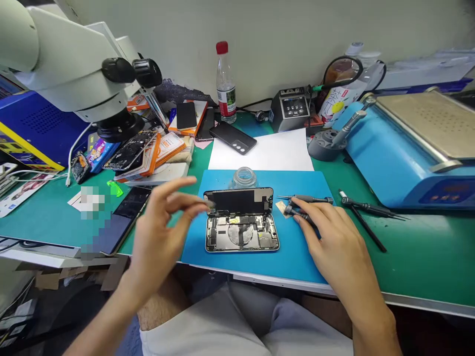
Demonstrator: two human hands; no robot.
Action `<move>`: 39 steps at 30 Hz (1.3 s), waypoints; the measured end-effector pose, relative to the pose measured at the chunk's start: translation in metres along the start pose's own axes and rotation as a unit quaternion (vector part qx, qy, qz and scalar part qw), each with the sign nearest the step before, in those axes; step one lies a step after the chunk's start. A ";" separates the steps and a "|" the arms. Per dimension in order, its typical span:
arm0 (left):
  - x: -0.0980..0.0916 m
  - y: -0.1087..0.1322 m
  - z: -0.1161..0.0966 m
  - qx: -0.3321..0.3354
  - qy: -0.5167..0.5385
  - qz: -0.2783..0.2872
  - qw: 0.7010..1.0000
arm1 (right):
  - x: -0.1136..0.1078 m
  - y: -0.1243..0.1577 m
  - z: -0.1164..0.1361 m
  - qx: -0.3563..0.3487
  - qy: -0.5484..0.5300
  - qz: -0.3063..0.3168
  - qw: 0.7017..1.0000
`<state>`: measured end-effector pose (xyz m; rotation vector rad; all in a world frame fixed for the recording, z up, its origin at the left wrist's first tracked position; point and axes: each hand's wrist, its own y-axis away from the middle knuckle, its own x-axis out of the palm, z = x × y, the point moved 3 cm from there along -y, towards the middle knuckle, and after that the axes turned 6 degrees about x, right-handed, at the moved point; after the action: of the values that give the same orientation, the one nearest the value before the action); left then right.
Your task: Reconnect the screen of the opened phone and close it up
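An opened smartphone (241, 235) lies on the blue mat, its inner parts exposed, with its screen (239, 201) folded up along the far edge. My left hand (163, 227) hovers at the phone's left side, thumb and fingers pinched together. A small blurred thing shows at those fingertips, too small to name. To the right of the phone, my right hand (334, 237) has thumb and fingers around a dark screwdriver (297, 213) low over the mat. Another screwdriver (315, 199) lies just beyond it. Under the held screwdriver's tip is a small beige piece (282, 208).
A glass jar (244, 178) stands behind the phone, near white paper (267, 153). A microscope (81, 74) overhangs the left side, above stacked phones and boxes. On the right are a blue heating machine (393, 163), a grey tool holder (328, 144) and more tools (371, 207).
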<state>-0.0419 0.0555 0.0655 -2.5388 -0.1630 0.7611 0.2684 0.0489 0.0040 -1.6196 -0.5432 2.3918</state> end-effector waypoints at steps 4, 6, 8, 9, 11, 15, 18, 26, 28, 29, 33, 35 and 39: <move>0.039 0.018 -0.014 0.009 -0.003 0.135 0.991 | 0.000 0.001 0.001 0.004 -0.001 -0.001 1.000; 0.051 0.014 -0.018 0.032 0.006 0.146 0.989 | 0.001 0.001 0.001 0.001 0.004 -0.002 1.000; 0.059 0.010 -0.021 0.036 0.023 0.145 0.988 | 0.001 0.001 0.001 -0.009 0.010 -0.005 1.000; 0.062 0.008 -0.021 0.027 0.030 0.151 0.988 | 0.001 0.001 0.001 -0.013 0.013 -0.006 1.000; 0.068 0.008 -0.020 -0.014 0.050 0.153 0.987 | 0.001 0.002 0.001 -0.018 0.016 -0.008 1.000; 0.076 0.010 -0.016 -0.072 0.062 0.143 0.985 | 0.001 0.003 0.001 -0.025 0.019 -0.010 0.999; 0.082 0.007 -0.016 -0.043 0.020 0.170 0.984 | 0.001 0.003 0.001 -0.024 0.019 -0.010 0.999; 0.093 0.006 -0.015 -0.005 -0.024 0.188 0.982 | 0.002 0.003 0.001 -0.026 0.013 -0.011 1.000; 0.094 0.006 -0.016 0.011 -0.034 0.190 0.981 | 0.002 0.003 0.002 -0.026 0.014 -0.010 1.000; 0.095 0.006 -0.016 0.022 -0.037 0.193 0.980 | 0.002 0.003 0.002 -0.027 0.015 -0.010 0.999; 0.096 0.007 -0.017 0.060 -0.040 0.201 0.977 | 0.001 0.003 0.002 -0.030 0.016 -0.011 0.999; 0.097 0.008 -0.016 0.067 -0.045 0.200 0.977 | 0.001 0.003 0.002 -0.031 0.014 -0.010 0.999; 0.097 0.013 -0.017 0.085 -0.066 0.183 0.977 | 0.001 0.003 0.002 -0.037 0.015 -0.016 0.999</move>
<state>0.0481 0.0613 0.0244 -2.3808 0.3225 1.0360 0.2668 0.0457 0.0026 -1.6623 -0.6542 2.3463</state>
